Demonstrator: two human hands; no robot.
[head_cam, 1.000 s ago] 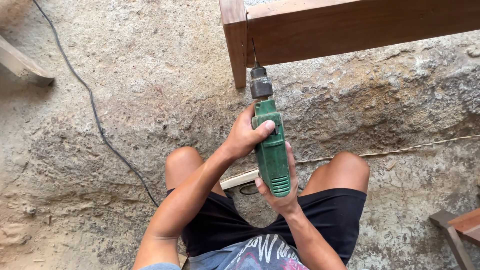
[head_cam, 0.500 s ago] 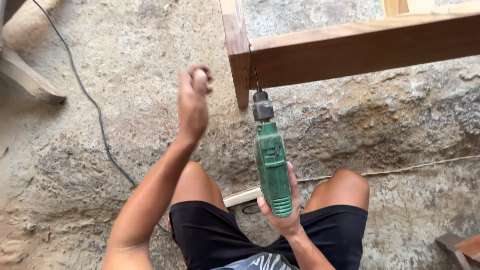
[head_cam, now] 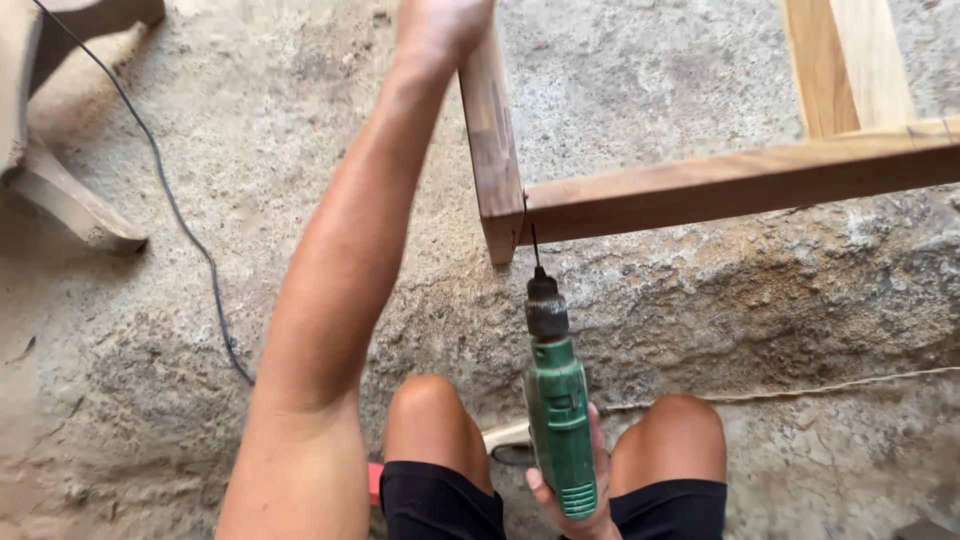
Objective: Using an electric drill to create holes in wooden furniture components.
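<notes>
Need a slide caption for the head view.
Right hand aims green drill at wooden frame; left hand grips its upright post.

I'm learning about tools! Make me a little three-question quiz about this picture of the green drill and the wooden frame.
1. True or false: the green electric drill has its bit against the brown wooden frame.
2. Which hand grips the drill? A) left hand B) right hand
3. Fill in: a thin black ____ trails over the rough concrete floor.

Key: 1 true; 2 B; 3 cable. The left hand reaches up beside the frame's upright post.
</notes>
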